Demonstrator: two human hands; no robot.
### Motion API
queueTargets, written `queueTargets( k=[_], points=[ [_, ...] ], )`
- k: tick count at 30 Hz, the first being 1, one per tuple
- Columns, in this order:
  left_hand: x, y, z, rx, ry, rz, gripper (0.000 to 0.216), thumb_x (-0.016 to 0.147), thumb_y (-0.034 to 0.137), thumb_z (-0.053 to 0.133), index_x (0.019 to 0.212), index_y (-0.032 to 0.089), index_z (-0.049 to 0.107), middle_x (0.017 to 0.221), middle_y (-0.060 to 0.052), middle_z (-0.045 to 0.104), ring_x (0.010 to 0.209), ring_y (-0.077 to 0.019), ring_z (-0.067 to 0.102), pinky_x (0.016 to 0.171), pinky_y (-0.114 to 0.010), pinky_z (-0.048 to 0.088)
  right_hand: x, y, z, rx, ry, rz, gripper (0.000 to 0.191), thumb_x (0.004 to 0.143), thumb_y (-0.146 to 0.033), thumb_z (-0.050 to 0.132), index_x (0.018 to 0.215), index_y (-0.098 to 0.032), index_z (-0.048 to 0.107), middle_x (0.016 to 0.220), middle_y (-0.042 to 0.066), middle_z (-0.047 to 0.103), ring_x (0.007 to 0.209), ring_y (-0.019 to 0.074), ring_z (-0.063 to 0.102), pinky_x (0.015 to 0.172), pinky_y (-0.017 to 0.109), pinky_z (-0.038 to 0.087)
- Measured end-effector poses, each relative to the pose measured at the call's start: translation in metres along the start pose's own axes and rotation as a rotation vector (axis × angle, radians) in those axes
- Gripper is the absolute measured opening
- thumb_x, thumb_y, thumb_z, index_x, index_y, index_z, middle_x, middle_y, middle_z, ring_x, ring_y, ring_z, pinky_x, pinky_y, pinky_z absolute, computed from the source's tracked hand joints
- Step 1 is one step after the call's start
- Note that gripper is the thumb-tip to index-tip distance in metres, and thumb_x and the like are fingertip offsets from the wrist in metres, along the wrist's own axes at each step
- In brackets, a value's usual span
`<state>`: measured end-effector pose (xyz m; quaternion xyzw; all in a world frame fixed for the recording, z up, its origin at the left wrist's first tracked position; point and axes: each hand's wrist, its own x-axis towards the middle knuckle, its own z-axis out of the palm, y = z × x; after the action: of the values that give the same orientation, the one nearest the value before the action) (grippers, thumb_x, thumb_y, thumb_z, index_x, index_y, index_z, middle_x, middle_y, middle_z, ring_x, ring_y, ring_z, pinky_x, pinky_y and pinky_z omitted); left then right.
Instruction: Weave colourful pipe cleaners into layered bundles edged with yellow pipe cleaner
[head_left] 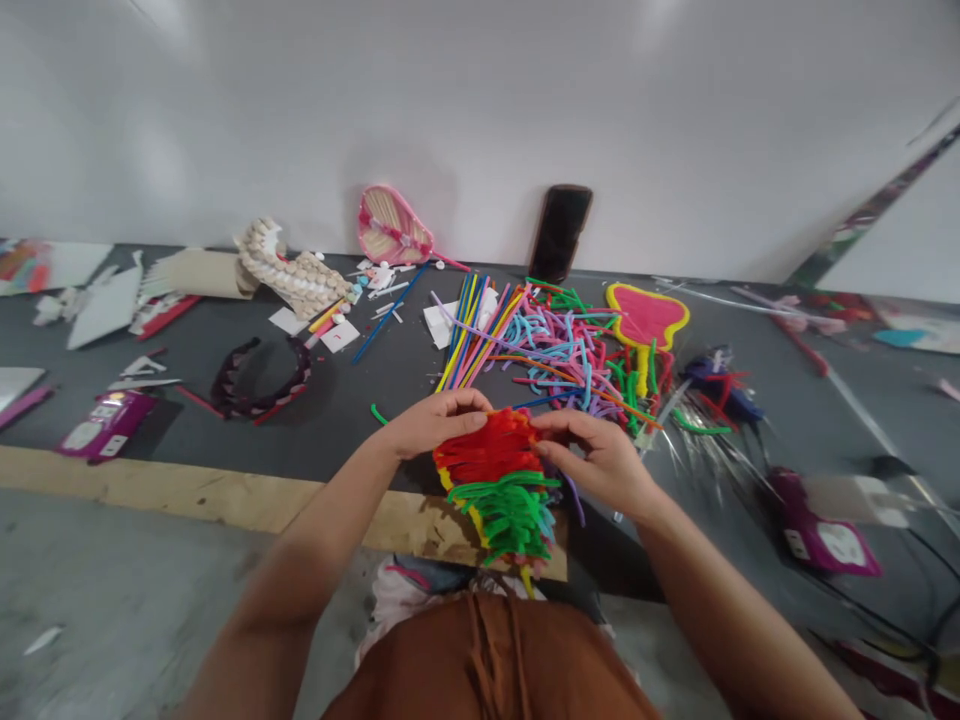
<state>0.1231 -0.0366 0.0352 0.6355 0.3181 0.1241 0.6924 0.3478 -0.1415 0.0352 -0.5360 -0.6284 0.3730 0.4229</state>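
A red and green pipe-cleaner piece (502, 485) with a yellow edge hangs over the near edge of the table. On its upper left side my left hand (442, 422) grips the red part, thumb on top. At the upper right edge, my right hand (592, 460) pinches the red part between thumb and fingers. A yellow stem pokes out at its lower end, near my brown top. Just beyond my hands lies a heap of cut pipe cleaners (562, 350) in many colours, with longer straight pipe cleaners (476, 330) on its left.
A phone (560, 232) leans on the white wall. A pink fan-shaped piece (394, 228), a pink and yellow pipe-cleaner piece (646, 318) and a dark braided headband (262, 385) lie around. Purple glue guns (109, 425) are at both sides, with cables at right.
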Motion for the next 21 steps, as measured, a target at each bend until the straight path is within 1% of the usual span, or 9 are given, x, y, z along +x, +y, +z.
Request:
queueTargets(
  k=[1, 3, 6, 8, 10, 13, 15, 18, 21],
  points=[
    [-0.001, 0.003, 0.001, 0.040, 0.001, 0.022, 0.032, 0.082, 0.046, 0.063, 0.092, 0.016, 0.063, 0.081, -0.001, 0.060, 0.069, -0.0116, 0.052, 0.065, -0.022, 0.041, -0.001, -0.002, -0.004, -0.011, 0.002, -0.021, 0.021, 0.084, -0.032, 0.062, 0.101, -0.022, 0.067, 0.085, 0.004, 0.070, 0.070, 0.0155, 0.063, 0.064, 0.028, 0.053],
    [-0.005, 0.009, 0.001, 0.099, -0.030, 0.069, 0.030, 0.082, 0.045, 0.064, 0.088, 0.015, 0.063, 0.079, -0.001, 0.058, 0.068, -0.0122, 0.050, 0.063, -0.023, 0.040, -0.002, -0.006, -0.011, 0.006, 0.045, -0.034, 0.023, 0.086, -0.037, 0.060, 0.102, -0.022, 0.068, 0.086, 0.005, 0.070, 0.074, 0.0168, 0.064, 0.067, 0.029, 0.054],
    [-0.009, 0.016, 0.000, 0.117, -0.103, 0.144, 0.032, 0.082, 0.047, 0.063, 0.082, 0.015, 0.064, 0.081, -0.004, 0.056, 0.071, -0.0141, 0.050, 0.065, -0.025, 0.041, -0.001, -0.012, -0.019, 0.128, 0.138, 0.018, 0.027, 0.087, -0.045, 0.059, 0.100, -0.022, 0.067, 0.084, 0.005, 0.069, 0.075, 0.0170, 0.065, 0.067, 0.029, 0.054],
    [-0.010, 0.017, -0.001, 0.115, -0.136, 0.175, 0.034, 0.081, 0.048, 0.062, 0.079, 0.015, 0.064, 0.083, -0.005, 0.056, 0.075, -0.0157, 0.052, 0.068, -0.026, 0.042, 0.001, -0.015, -0.020, 0.198, 0.143, 0.038, 0.028, 0.087, -0.047, 0.059, 0.097, -0.023, 0.067, 0.085, 0.005, 0.069, 0.076, 0.0166, 0.064, 0.067, 0.028, 0.054],
    [-0.009, 0.016, -0.002, 0.111, -0.143, 0.178, 0.034, 0.081, 0.049, 0.063, 0.080, 0.015, 0.064, 0.084, -0.005, 0.055, 0.077, -0.0165, 0.052, 0.070, -0.027, 0.043, 0.002, -0.017, -0.018, 0.220, 0.113, 0.028, 0.028, 0.087, -0.048, 0.059, 0.096, -0.023, 0.067, 0.087, 0.005, 0.069, 0.077, 0.0161, 0.064, 0.067, 0.028, 0.053],
    [-0.008, 0.014, -0.003, 0.098, -0.135, 0.167, 0.031, 0.081, 0.046, 0.064, 0.082, 0.015, 0.063, 0.084, -0.005, 0.056, 0.078, -0.0166, 0.052, 0.071, -0.027, 0.042, 0.002, -0.019, -0.014, 0.179, 0.044, -0.001, 0.029, 0.089, -0.048, 0.056, 0.097, -0.022, 0.066, 0.091, 0.005, 0.069, 0.080, 0.0163, 0.064, 0.069, 0.028, 0.053],
    [-0.008, 0.013, -0.002, 0.092, -0.126, 0.147, 0.028, 0.081, 0.043, 0.064, 0.082, 0.015, 0.062, 0.083, -0.004, 0.056, 0.077, -0.0160, 0.051, 0.069, -0.026, 0.041, 0.002, -0.020, -0.012, 0.139, 0.020, -0.003, 0.031, 0.090, -0.049, 0.054, 0.098, -0.021, 0.066, 0.091, 0.005, 0.069, 0.079, 0.0162, 0.063, 0.069, 0.028, 0.052],
    [-0.006, 0.015, -0.001, 0.101, -0.116, 0.072, 0.028, 0.081, 0.043, 0.063, 0.085, 0.015, 0.062, 0.079, -0.002, 0.056, 0.071, -0.0140, 0.049, 0.065, -0.024, 0.039, 0.004, -0.018, -0.013, 0.097, 0.046, 0.025, 0.030, 0.090, -0.047, 0.053, 0.099, -0.021, 0.066, 0.092, 0.005, 0.069, 0.080, 0.0166, 0.063, 0.070, 0.029, 0.052],
    [-0.001, 0.013, -0.002, 0.133, -0.045, -0.012, 0.028, 0.080, 0.043, 0.064, 0.087, 0.015, 0.063, 0.079, -0.001, 0.058, 0.070, -0.0131, 0.050, 0.067, -0.024, 0.039, 0.007, -0.008, -0.017, 0.068, 0.110, 0.074, 0.029, 0.090, -0.043, 0.053, 0.106, -0.021, 0.064, 0.097, 0.006, 0.068, 0.083, 0.0176, 0.062, 0.069, 0.029, 0.051]
  ],
)
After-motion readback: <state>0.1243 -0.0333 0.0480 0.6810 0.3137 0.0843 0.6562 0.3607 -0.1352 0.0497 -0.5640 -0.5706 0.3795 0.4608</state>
